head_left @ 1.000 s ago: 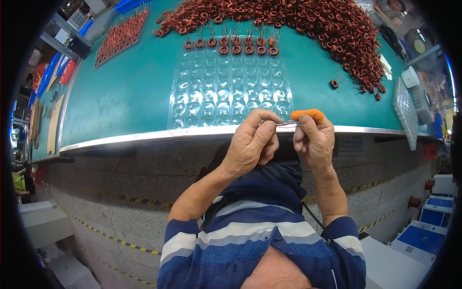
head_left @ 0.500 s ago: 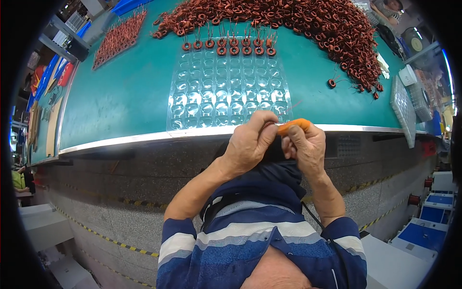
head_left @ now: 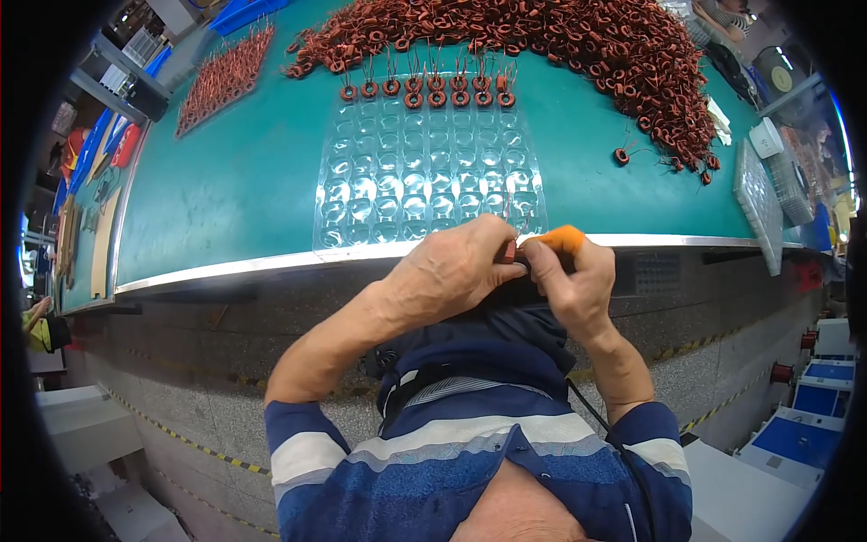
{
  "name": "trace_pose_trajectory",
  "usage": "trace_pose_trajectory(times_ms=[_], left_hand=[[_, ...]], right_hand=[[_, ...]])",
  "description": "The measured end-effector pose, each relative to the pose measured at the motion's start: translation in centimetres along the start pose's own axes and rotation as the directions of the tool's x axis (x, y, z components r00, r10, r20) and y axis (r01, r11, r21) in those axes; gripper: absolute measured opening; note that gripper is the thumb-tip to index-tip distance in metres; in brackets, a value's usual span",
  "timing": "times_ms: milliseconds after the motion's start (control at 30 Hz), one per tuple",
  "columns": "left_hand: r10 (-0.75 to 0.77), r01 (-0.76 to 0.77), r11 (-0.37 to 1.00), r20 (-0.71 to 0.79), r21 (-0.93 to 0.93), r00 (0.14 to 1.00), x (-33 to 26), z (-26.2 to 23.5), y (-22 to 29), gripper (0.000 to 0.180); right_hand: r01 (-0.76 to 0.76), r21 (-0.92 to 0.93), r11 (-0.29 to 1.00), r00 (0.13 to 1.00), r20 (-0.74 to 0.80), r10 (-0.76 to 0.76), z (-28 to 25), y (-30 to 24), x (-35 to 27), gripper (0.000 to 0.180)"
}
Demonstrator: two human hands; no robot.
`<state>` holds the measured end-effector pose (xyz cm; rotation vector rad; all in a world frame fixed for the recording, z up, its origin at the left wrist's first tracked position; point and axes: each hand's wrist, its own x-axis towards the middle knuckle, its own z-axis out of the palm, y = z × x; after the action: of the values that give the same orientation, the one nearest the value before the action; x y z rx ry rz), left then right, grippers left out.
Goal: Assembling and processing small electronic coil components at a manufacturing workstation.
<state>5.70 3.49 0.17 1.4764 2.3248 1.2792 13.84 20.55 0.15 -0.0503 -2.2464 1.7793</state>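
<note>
My left hand (head_left: pixel 456 266) pinches a copper-red wire-wound ring coil (head_left: pixel 509 252) just over the front table edge, its thin leads pointing up. My right hand (head_left: pixel 579 287) is closed against the coil's right side, thumb bent in, and something orange (head_left: pixel 566 238) covers its index finger like a finger sleeve. What lies between the right fingertips is partly hidden. Just beyond the hands, a clear plastic blister tray (head_left: pixel 388 185) lies flat. Coils (head_left: pixel 437 98) with upright leads sit in its far rows; the nearer pockets hold none.
A large heap of ring coils (head_left: pixel 623 63) curves across the back and right of the green table (head_left: pixel 226 181). One loose coil (head_left: pixel 621 156) lies before it. A filled coil tray (head_left: pixel 226 81) is at far left; stacked clear trays (head_left: pixel 759 208) lean at the right edge.
My left forearm has swung outward to the left. The coil between my fingers now shows more, leads up, and my right hand has turned, its orange-covered finger bending over.
</note>
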Motion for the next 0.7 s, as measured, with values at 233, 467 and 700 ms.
trace_pose_trajectory(times_ms=[233,467,700], left_hand=[[-0.132,-0.061,0.306,-0.106,-0.950,0.986,-0.8,3.9,0.3,0.027],[-0.248,0.029,0.335,-0.058,-0.942,0.967,-1.0,4.3,-0.2,0.038],[-0.366,0.104,0.410,-0.059,-0.906,0.929,-1.0,5.1,-0.5,0.029]], right_hand=[[-0.120,0.338,0.934,0.993,0.039,0.113,-0.9,0.1,0.4,0.018],[-0.163,0.568,0.807,0.986,0.072,0.148,0.1,0.5,1.4,0.028],[-0.049,0.432,0.901,0.999,0.017,0.046,0.6,2.4,1.1,0.034]])
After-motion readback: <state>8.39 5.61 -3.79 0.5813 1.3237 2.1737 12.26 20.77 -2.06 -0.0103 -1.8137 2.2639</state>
